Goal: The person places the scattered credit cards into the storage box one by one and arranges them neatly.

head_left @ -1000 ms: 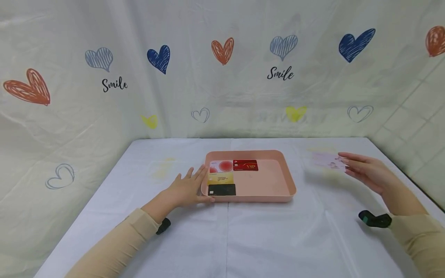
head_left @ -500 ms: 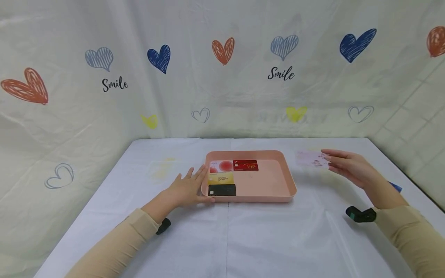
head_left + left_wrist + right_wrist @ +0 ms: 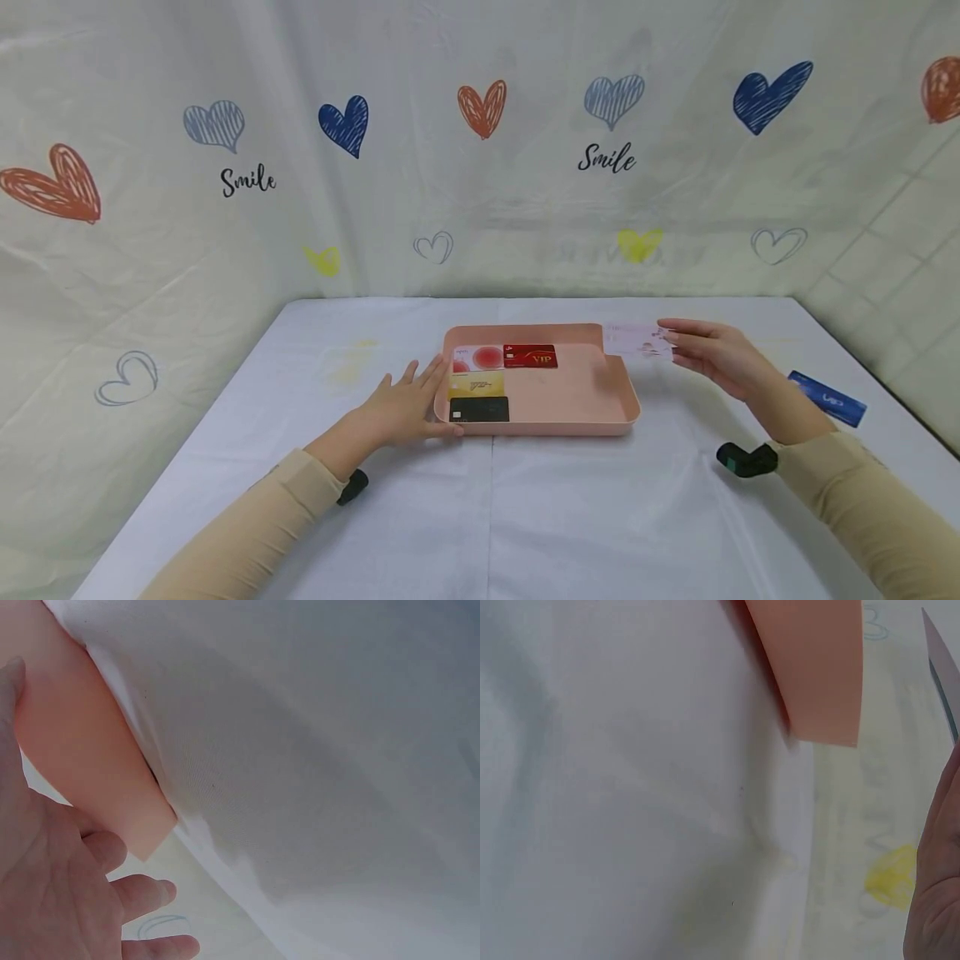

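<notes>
My left hand (image 3: 405,410) lies with spread, straight fingers against the left side of a pink tray (image 3: 570,400); the left wrist view shows its palm beside the tray wall (image 3: 90,742). At the tray's back right corner, my right hand (image 3: 716,358) pinches a pale pink card (image 3: 633,340) by its right end, above the rim. Inside the tray lie a pink-and-white card (image 3: 477,358), a red VIP card (image 3: 529,357), a gold card (image 3: 477,385) and a black card (image 3: 478,410). The right wrist view catches only the held card's edge (image 3: 943,679) and part of the palm.
A blue VIP card (image 3: 828,400) lies on the white tablecloth (image 3: 600,517), right of the tray and partly behind the right forearm. Behind the table hangs a pale curtain (image 3: 420,183) printed with hearts.
My right hand has moved left with the pale pink card, from the table's right side to over the tray's rim. The blue card has come into view. My left hand has stayed put.
</notes>
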### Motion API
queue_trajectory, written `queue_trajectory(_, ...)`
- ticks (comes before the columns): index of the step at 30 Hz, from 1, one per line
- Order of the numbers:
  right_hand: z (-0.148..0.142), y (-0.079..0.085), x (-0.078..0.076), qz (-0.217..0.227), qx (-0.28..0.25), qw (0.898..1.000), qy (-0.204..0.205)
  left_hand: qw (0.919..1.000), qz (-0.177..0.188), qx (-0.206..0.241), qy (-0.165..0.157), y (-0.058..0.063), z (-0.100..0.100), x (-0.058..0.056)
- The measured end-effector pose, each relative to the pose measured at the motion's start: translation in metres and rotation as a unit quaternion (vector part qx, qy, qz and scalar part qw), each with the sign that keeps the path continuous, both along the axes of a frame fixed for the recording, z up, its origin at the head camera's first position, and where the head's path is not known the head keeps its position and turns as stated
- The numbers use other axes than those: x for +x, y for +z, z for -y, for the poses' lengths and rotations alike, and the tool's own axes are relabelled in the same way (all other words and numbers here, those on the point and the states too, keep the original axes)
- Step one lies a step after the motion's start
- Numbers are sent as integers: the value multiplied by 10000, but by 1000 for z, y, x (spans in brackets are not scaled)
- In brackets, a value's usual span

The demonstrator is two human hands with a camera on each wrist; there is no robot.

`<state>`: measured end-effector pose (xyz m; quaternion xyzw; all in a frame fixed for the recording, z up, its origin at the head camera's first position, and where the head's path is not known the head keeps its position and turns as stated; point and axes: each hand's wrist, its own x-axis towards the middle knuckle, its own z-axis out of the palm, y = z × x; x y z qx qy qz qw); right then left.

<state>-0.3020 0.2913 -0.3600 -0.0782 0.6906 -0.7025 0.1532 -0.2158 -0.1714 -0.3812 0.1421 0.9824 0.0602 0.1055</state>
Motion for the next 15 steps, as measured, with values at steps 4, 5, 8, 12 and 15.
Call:
queue_trajectory(4,10,1,-1,-31,52,10000,58,10000,-19,-31,-10,0,0,0)
queue_trajectory(5,13,1,-2,-30,74,9999,78,10000,-28,-37,-11,0,0,0)
queue_trajectory(8,22,1,-3,-9,67,9999,119,10000,-10,-57,-9,1,-1,1)
queue_trajectory(12,34,2,-3,74,-132,9998,157,10000,19,-78,-8,3,-2,2)
queue_trajectory(15,43,3,-2,119,-260,9994,192,10000,22,-81,-6,4,-2,2)
